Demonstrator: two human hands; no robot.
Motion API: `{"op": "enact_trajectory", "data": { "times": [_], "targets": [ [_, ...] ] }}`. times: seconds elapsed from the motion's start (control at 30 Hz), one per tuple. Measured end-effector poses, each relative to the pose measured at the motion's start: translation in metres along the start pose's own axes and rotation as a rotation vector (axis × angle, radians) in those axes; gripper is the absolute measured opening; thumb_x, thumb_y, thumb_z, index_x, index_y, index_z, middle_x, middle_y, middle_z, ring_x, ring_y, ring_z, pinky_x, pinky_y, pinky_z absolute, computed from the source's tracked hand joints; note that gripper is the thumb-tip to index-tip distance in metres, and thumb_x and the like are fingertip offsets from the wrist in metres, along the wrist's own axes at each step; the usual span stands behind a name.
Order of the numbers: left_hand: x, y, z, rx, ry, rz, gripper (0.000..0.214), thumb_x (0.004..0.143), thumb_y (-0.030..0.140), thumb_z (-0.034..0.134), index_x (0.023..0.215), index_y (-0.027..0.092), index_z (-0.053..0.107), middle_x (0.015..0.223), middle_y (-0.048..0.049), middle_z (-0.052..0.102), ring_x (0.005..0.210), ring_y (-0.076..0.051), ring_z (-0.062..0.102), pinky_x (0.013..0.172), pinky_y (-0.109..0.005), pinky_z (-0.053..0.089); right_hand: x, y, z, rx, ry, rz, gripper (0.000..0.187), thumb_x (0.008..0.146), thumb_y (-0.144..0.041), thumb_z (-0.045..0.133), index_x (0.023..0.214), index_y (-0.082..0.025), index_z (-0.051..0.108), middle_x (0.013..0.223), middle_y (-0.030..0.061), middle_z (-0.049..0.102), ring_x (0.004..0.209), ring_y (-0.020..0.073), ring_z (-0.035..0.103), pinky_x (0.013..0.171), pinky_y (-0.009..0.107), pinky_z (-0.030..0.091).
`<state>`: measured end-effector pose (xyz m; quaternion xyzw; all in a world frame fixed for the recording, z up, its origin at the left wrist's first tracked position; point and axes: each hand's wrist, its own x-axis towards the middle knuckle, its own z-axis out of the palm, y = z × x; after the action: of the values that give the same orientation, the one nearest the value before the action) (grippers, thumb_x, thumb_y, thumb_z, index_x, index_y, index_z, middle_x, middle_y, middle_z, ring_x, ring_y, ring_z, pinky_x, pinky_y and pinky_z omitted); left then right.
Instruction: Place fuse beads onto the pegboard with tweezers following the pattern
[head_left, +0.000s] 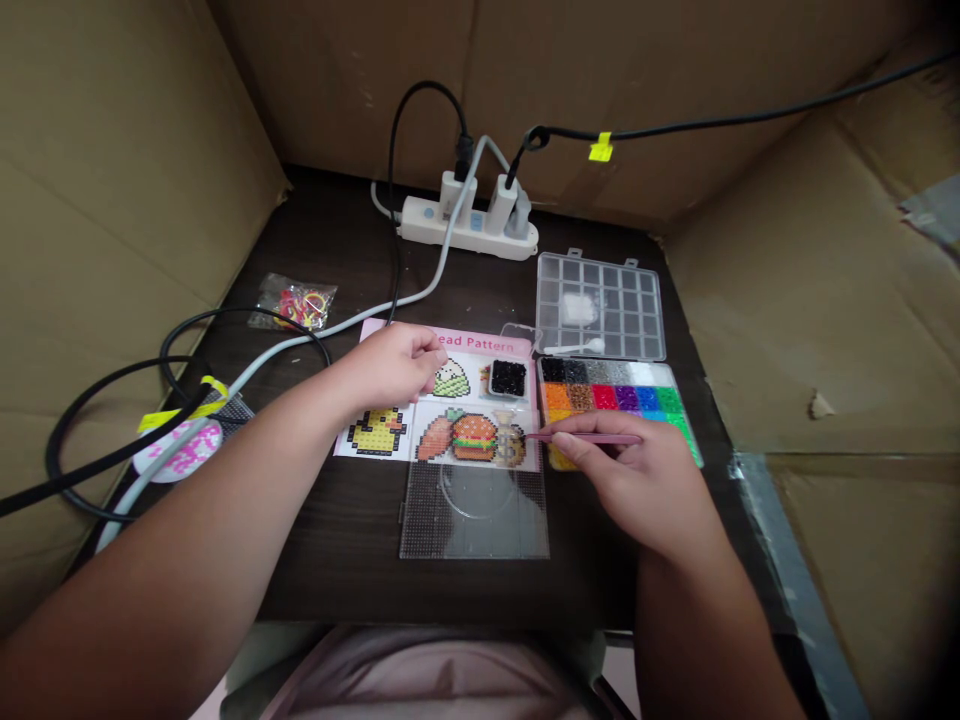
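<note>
Over the pattern sheet (480, 346), right hand (645, 485) pinches tweezers (592, 438); left hand (394, 365) rests curled.

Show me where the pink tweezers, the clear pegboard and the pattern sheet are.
pink tweezers (616, 438), head view, middle of the shaft.
clear pegboard (472, 512), head view, its bare middle.
pattern sheet (375, 432), head view, the duck picture.

pegboard (474, 515) clear plastic | pattern sheet (420, 400) glossy paper | table (337, 540) dark wood
</note>
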<state>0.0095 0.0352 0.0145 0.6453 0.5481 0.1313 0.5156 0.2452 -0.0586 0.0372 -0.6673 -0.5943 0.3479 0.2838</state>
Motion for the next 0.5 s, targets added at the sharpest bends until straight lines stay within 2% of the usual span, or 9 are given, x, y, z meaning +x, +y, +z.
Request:
{"op": "enact_trajectory", "data": {
  "times": [0.5],
  "targets": [
    [-0.0007, 0.0007, -0.0003, 0.018, 0.003, 0.003, 0.021, 0.087, 0.032, 0.045, 0.073, 0.018, 0.049, 0.066, -0.0027, 0.058, 0.051, -0.008, 0.05, 0.049, -0.022, 0.039, -0.0002, -0.0014, -0.0003, 0.001, -0.001, 0.012, 0.011, 0.072, -0.03, 0.066, 0.074, -0.021, 0.071, 0.077, 0.0045, 0.073, 0.069, 0.0187, 0.069, 0.059, 0.027, 0.055]
  ]
}}
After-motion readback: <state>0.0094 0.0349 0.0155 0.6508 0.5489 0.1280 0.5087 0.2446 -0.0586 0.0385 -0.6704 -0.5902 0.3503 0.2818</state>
